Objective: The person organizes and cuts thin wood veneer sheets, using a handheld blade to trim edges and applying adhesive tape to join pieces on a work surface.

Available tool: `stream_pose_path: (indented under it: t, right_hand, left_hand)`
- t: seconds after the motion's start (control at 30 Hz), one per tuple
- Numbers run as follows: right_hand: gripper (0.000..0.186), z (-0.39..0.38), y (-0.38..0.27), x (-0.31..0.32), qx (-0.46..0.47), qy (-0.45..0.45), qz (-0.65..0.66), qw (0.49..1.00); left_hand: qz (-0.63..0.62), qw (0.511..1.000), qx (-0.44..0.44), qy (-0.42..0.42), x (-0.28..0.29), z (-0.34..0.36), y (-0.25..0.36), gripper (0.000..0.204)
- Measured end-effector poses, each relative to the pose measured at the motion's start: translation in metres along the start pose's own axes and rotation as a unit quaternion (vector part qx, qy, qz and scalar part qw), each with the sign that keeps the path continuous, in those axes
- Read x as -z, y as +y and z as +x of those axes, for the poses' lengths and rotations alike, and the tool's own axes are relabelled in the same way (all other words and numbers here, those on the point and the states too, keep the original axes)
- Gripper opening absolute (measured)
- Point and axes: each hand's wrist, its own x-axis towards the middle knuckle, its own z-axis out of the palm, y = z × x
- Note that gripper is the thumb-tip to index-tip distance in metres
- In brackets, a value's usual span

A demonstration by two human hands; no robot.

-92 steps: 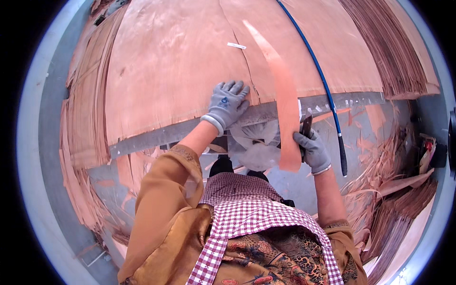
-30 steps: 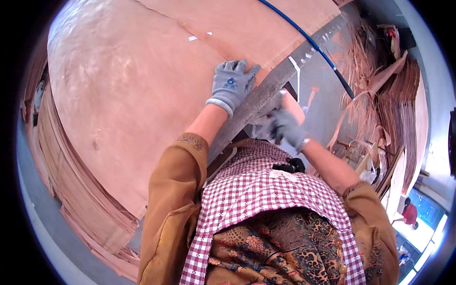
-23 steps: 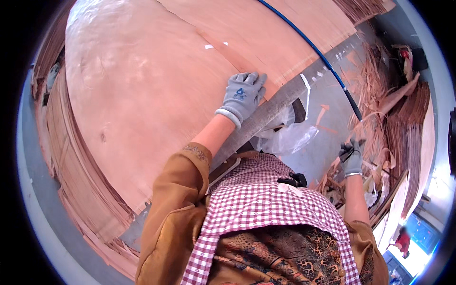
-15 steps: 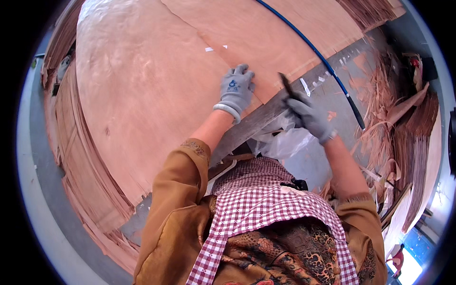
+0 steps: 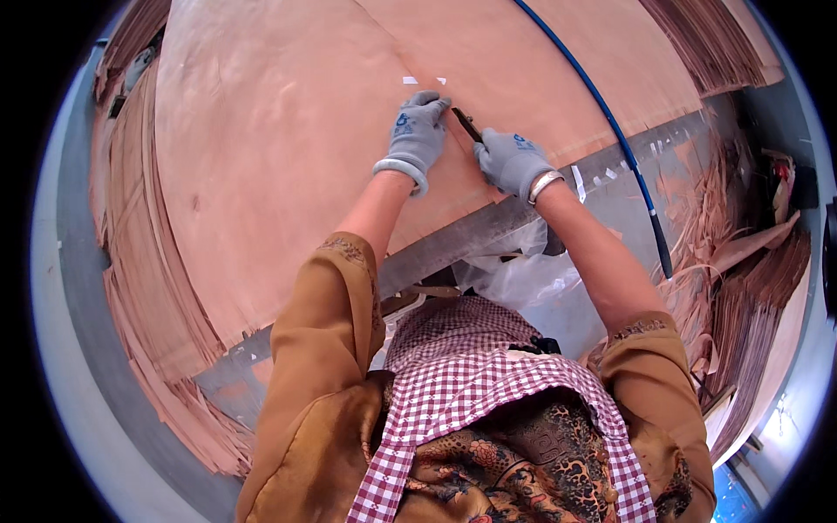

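Tabletop (image 5: 453,242) under a broad pinkish wood sheet (image 5: 279,183); scraps (image 5: 697,222) on the floor, 3 o'clock. Change: half a second ago my right hand (image 5: 510,161) was by the tabletop's near edge; now it is farther in over the sheet, 4 o'clock from my left hand (image 5: 414,131), wrapped round a dark, slim tool (image 5: 466,125), tip just beside my left fingertips. Left fingers bent, narrow; can't tell whether they pinch anything. Reading: both hands now work one spot along the seam (image 5: 381,26).
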Motion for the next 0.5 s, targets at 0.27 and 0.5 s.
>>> stream_pose_path:
  t: [0.27, 0.5]
  right_hand:
    - [0.024, 0.005, -0.016, -0.015, -0.025, -0.018, -0.075, 0.997]
    - [0.022, -0.047, 0.006, -0.036, -0.011, -0.034, -0.076, 0.996]
  left_hand:
    - [0.04, 0.999, -0.014, 0.007, -0.004, -0.002, 0.001, 0.031]
    - [0.105, 0.994, 0.01, -0.031, 0.002, -0.011, 0.016, 0.041]
